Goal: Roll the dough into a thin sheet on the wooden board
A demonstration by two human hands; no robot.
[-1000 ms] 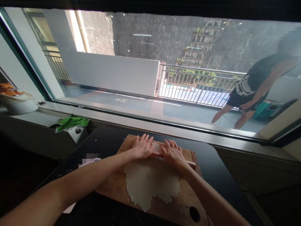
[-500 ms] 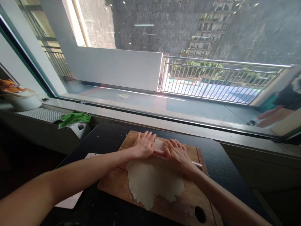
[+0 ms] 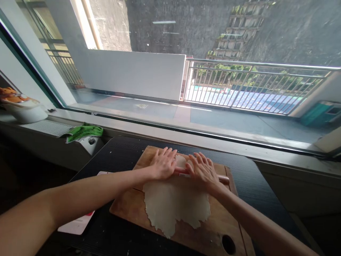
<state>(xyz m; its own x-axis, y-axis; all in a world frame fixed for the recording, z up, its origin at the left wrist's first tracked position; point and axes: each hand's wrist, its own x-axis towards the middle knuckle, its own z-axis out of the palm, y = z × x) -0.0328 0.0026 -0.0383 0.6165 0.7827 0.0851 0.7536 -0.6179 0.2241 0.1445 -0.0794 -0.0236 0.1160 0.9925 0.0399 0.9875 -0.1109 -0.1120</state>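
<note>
A thin sheet of pale dough (image 3: 176, 202) with a ragged near edge lies on a wooden cutting board (image 3: 127, 205). Across its far part rests a rolling pin (image 3: 223, 179). My left hand (image 3: 164, 164) lies over the pin's left end, fingers stretched forward and hiding that end. Farther right, my right hand (image 3: 204, 170) presses on the pin with its fingers spread. A short length of the pin shows between the hands, and its right end sticks out past my right hand. Some dough shows beyond the pin.
The board sits on a black table (image 3: 247, 181) against a window sill (image 3: 149, 132). A pale flat card or sheet (image 3: 77, 224) lies under my left forearm. On the ledge at left are a green cloth (image 3: 84, 132) and a white pot (image 3: 25, 112). The board has a hole (image 3: 228, 244).
My right hand and the pin's right end have shifted slightly away from me; my left hand stays nearly in place. A person outside at the far right is no longer in view.
</note>
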